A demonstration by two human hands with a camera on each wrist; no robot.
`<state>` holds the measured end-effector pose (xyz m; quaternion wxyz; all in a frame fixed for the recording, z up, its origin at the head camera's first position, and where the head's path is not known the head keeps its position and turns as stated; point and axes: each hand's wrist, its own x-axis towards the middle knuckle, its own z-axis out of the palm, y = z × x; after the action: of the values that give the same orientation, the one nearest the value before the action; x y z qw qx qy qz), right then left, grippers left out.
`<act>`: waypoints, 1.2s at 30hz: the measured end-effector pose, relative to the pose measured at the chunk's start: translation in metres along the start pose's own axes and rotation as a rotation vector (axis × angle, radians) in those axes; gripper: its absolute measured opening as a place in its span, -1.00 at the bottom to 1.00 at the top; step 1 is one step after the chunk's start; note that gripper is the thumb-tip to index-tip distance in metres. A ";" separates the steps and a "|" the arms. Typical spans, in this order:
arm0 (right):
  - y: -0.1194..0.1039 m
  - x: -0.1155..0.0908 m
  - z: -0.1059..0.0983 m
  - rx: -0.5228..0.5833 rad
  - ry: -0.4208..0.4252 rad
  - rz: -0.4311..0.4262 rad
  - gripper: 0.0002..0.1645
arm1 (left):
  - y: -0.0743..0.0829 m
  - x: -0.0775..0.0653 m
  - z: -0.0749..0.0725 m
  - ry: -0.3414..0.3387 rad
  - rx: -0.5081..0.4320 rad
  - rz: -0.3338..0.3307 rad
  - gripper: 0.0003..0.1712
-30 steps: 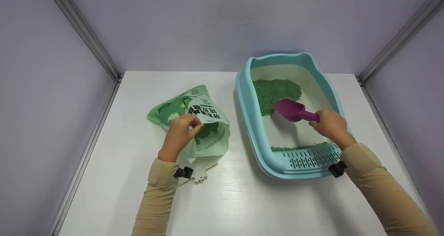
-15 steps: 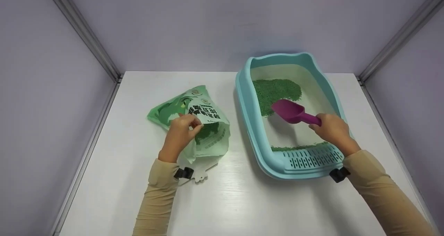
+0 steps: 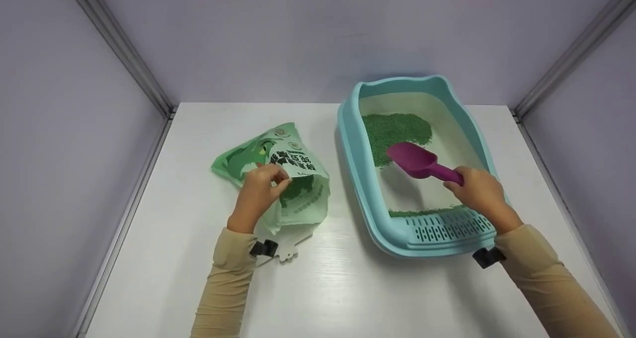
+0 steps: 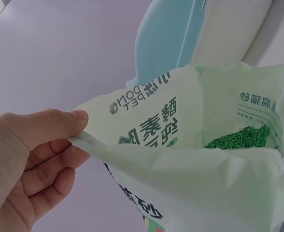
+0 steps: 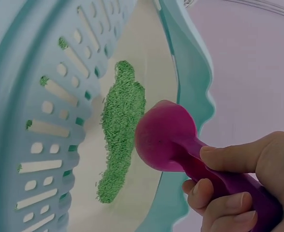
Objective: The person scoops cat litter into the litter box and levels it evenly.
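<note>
In the head view a purple scoop point(image 3: 412, 160) hangs above the litter box, its handle gripped by my right hand point(image 3: 478, 191). No pellets show in its bowl. The blue litter box point(image 3: 354, 144) has a pile of green pellets point(image 3: 397, 129) toward its back left and a thin line of them along the front grate. With thumb and finger my left hand point(image 3: 261, 191) pinches the mouth edge of a green litter bag point(image 3: 303, 161), which lies on the table and gapes toward the front. Inside the bag, green pellets point(image 4: 241, 137) show in the left wrist view.
A flat whitish piece with a notched edge point(image 3: 286, 251) lies partly under the bag. Grey panels surround the white table point(image 3: 328, 293) at the back and sides. The slotted grate point(image 3: 447, 228) forms the front of the litter box, with a few pellets caught in its slots.
My right hand has drawn slightly back toward the front right, carrying the scoop a little with it. My left hand and the bag have stayed in place.
</note>
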<state>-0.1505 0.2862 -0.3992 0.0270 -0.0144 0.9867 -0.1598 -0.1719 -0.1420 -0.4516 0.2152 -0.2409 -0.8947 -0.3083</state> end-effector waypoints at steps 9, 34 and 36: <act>-0.006 -0.011 -0.007 0.001 0.041 -0.028 -0.72 | -0.001 -0.001 0.000 0.004 -0.003 0.009 -0.90; -0.019 -0.037 -0.013 0.030 0.137 -0.061 -0.69 | -0.001 -0.001 0.001 -0.003 -0.001 -0.001 -0.91; -0.020 -0.039 -0.014 0.033 0.146 -0.066 -0.68 | -0.001 -0.001 0.002 0.000 -0.003 0.002 -0.91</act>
<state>-0.1118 0.2729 -0.3772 -0.0499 -0.0351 0.9822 -0.1777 -0.1718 -0.1420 -0.4537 0.2152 -0.2421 -0.8940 -0.3096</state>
